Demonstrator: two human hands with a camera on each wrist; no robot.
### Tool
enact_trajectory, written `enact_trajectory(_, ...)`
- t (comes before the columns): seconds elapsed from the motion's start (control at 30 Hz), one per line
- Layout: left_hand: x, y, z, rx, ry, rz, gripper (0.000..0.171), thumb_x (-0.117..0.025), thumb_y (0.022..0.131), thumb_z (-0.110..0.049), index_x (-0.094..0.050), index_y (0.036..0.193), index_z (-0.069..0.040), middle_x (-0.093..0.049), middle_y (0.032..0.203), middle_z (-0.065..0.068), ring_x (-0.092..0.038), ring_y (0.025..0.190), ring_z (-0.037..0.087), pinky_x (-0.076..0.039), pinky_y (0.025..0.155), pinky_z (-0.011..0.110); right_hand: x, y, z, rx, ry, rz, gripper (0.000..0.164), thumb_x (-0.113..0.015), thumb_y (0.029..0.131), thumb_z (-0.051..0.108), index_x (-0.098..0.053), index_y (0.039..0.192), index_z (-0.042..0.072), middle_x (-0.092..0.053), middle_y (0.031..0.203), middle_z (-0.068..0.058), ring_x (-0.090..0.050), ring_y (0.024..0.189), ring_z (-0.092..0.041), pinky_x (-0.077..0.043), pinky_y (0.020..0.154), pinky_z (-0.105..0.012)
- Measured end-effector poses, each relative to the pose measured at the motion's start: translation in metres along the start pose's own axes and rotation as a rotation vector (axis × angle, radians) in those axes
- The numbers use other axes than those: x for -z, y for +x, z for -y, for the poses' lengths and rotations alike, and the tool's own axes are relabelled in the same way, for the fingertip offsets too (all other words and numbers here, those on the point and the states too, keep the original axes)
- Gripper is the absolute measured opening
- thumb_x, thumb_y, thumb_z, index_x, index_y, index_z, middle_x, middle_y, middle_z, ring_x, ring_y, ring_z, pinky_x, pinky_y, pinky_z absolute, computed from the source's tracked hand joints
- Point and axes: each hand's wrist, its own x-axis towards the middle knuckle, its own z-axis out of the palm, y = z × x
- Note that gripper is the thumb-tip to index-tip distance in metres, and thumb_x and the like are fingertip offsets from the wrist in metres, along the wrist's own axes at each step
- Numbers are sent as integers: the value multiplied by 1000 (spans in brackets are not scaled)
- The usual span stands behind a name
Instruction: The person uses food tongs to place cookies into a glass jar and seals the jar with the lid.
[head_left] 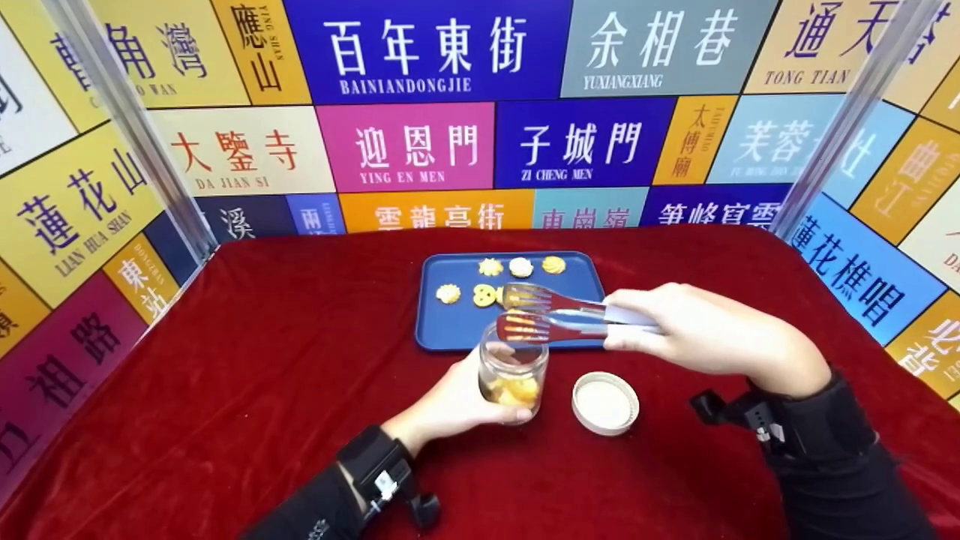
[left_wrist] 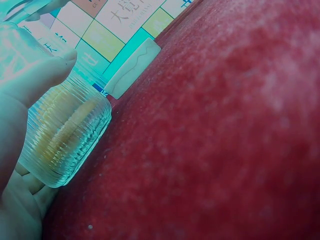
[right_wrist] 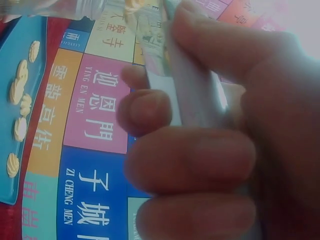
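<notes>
My left hand (head_left: 461,401) grips a clear ribbed glass jar (left_wrist: 95,120), its thumb and fingers round the side. Golden cookies (head_left: 514,390) lie in the bottom of the jar, which stands with its mouth uncovered. In my right hand (head_left: 690,330) is a pair of metal tongs (head_left: 574,330), pinched along the pale handles with fingers on one side and thumb on the other. The slotted tong heads reach left, right over the jar's mouth and the near part of the tray. A golden piece (right_wrist: 134,5) shows by the tong tips in the right wrist view.
Beyond the jar lies a blue tray (head_left: 442,330) bearing several cookies (head_left: 490,267), one of them pretzel-shaped (head_left: 484,295). A round pale lid (head_left: 604,403) rests to the right of the jar on the red cloth (head_left: 262,375). Panels with writing (head_left: 420,52) stand behind.
</notes>
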Motion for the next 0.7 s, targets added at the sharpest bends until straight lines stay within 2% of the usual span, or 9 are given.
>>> enact_trajectory(0.2,1,0,0,-3,12,-7,89,-98,77,-30,-48,150,-20,-72,128,-11,-67,116,8,-51,107,33,1,0,4,29,7,23,17,-64,107,44,-66,110,26,-64,88,17,-58,76,-4,-48,71,-28)
enact_trajectory(0.37,1,-1,0,6,9,-6,86,-98,77,-30,-50,148,-20,-72,127,-11,-67,115,8,-51,107,33,0,0,2,26,-3,35,18,-63,107,46,-64,106,28,-61,85,17,-56,73,-4,-46,69,-27)
enact_trajectory(0.57,0,0,0,15,-2,1,84,-97,78,-29,-50,148,-19,-72,127,-11,-67,115,9,-51,107,33,-1,0,-1,4,-15,39,20,-63,106,49,-65,109,29,-64,87,18,-58,75,-5,-48,72,-28)
enact_trajectory(0.7,0,0,1,16,-6,3,83,-96,79,-29,-50,147,-19,-73,126,-11,-67,115,10,-51,106,33,-2,0,0,-2,-10,38,17,-65,106,45,-66,110,28,-64,87,17,-58,75,-5,-48,72,-28)
